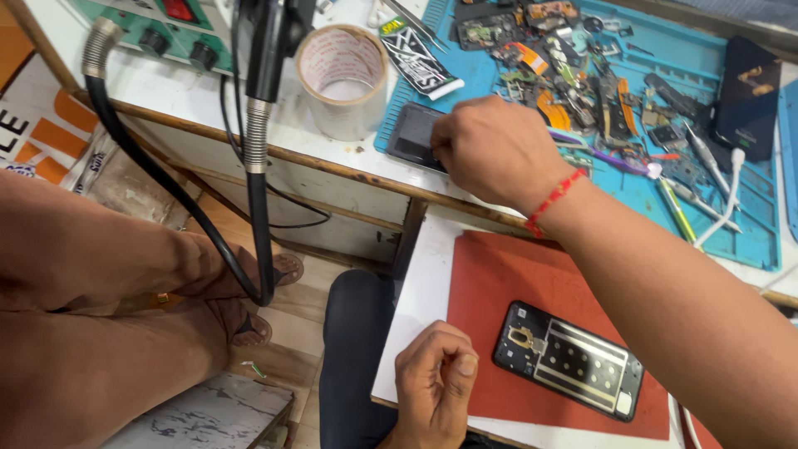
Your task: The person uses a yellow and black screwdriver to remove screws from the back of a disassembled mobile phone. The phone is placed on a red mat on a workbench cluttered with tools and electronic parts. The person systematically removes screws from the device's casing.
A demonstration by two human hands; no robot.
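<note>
A repairer's right hand (490, 150) reaches across the counter (274, 137), fingers curled down onto a small dark panel (413, 133) lying half on the near edge of the blue mat (748, 233); from where I stand the fingertips are hidden, so I cannot tell whether the panel is pinched or only touched. The left hand (432, 387) rests closed in a loose fist on the white board (424, 291), holding nothing I can make out, just beside an opened phone (569, 359) that lies back-off on a red pad (499, 274).

The panel sits close to the counter's lip; a careless drag could, I judge, slide it off toward the floor below. The outstretched forearm passes over the red pad, and a dropped elbow might knock the phone or press its exposed inside.

Loose parts (573, 75) crowd the mat behind the hand: flex strips, small boards, screws, tools and a white cable (721, 204). A sweep of the wrist could scatter them. A tape roll (342, 79) stands near the panel's left, and a black hose (258, 166) hangs down from a station on the counter, narrowing the way on that side. A second dark phone (748, 96) lies at the mat's far right.
</note>
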